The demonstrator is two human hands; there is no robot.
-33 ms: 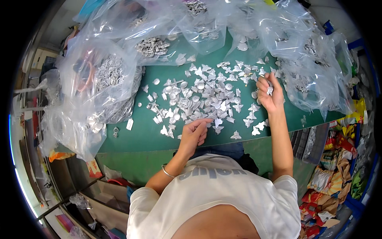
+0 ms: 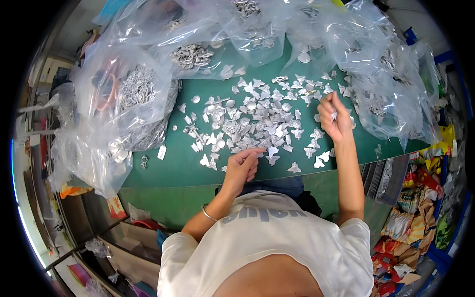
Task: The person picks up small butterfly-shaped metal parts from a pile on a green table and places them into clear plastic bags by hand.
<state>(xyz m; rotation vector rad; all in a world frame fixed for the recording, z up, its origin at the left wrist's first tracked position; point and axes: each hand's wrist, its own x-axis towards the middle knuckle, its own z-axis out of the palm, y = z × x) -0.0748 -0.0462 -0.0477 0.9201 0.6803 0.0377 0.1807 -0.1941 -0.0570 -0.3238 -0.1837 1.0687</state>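
Note:
Many small silver-grey metal pieces (image 2: 257, 119), some winged and some round, lie spread over the green tabletop (image 2: 188, 168). My left hand (image 2: 241, 166) is closed at the near edge of this pile, thumb and index finger pressed together beside a winged piece. Whatever its fingertips hold, if anything, is too small to make out. To the right of the pile, my right hand (image 2: 336, 119) is raised with curled fingers. A small silver metal piece (image 2: 334, 115) shows partly between them; the fingers hide its full shape.
Clear plastic bags of metal parts line the table's left (image 2: 136, 94), back (image 2: 193, 57) and right (image 2: 378, 101) sides. A white tag (image 2: 162, 152) lies at the left. A dark crate (image 2: 383, 178) and colourful packages (image 2: 408, 222) stand right of the table.
The fingers of my right hand have shifted slightly, and less of the silver piece shows between them. My left hand stays in place.

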